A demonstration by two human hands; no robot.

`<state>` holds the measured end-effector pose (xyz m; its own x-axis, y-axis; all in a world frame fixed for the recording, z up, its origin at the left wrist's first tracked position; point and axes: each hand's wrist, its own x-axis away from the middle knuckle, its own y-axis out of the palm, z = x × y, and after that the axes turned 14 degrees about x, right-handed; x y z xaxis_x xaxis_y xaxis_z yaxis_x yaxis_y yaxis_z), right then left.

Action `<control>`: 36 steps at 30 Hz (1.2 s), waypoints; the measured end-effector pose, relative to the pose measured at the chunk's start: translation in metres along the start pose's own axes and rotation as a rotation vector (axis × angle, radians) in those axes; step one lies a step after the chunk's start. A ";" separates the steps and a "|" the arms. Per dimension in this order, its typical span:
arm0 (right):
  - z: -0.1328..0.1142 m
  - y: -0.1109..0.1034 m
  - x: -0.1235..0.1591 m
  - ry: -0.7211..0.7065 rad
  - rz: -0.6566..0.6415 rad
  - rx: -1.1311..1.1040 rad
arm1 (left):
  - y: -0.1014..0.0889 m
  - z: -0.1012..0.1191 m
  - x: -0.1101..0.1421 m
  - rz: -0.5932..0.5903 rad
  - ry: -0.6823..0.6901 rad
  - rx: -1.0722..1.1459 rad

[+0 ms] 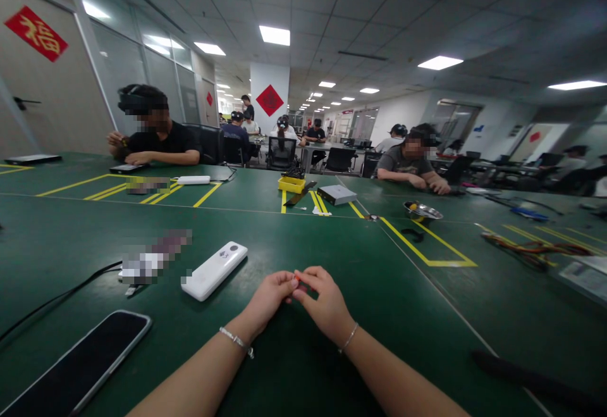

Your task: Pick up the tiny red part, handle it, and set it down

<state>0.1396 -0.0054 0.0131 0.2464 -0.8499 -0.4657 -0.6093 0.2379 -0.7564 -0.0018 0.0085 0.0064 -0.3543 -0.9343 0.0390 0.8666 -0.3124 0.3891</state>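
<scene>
A small orange piece (296, 280) is held at the fingertips, above the middle of the green desk (265, 233). The left hand (271, 298) has its thumb and forefinger closed on it. The right hand (327, 303) meets it from the other side, fingers curved and partly open, forefinger and thumb tips at the piece; whether they grip it too, I cannot tell. Each wrist has a thin bracelet.

Just beyond the left hand, to its left, a white power bank (215, 270) lies flat and slanted. Farther left is a blurred item (154, 259), its details hidden, with a black cable (61, 295) running from near it toward the desk's left side. Nearer the wearer on that side, a phone (83, 366) lies with its dark screen up.

Toward the far edge of the desk are a yellow tray (291, 184) with dark things in it, a dark strip (300, 195) beside it and a grey box (337, 195). To the right of these stands a shiny metal bowl (429, 212) with something yellow in it, then a bundle of coloured wires (526, 247) toward the right side. One person (164, 142) sits at the far edge on the left, another (410, 164) on the right.
</scene>
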 end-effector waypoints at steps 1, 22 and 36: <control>0.000 0.001 0.000 -0.016 0.024 0.034 | 0.001 -0.001 0.000 0.002 -0.002 0.003; 0.009 -0.007 -0.002 -0.264 0.014 0.457 | 0.001 -0.006 -0.004 -0.067 -0.015 -0.122; 0.123 -0.100 -0.007 0.722 0.015 0.755 | 0.004 -0.005 0.005 0.048 0.119 -0.450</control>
<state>0.2916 0.0350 0.0356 -0.4176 -0.8642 -0.2806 0.0825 0.2715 -0.9589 0.0016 0.0022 0.0031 -0.2902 -0.9545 -0.0691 0.9566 -0.2873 -0.0490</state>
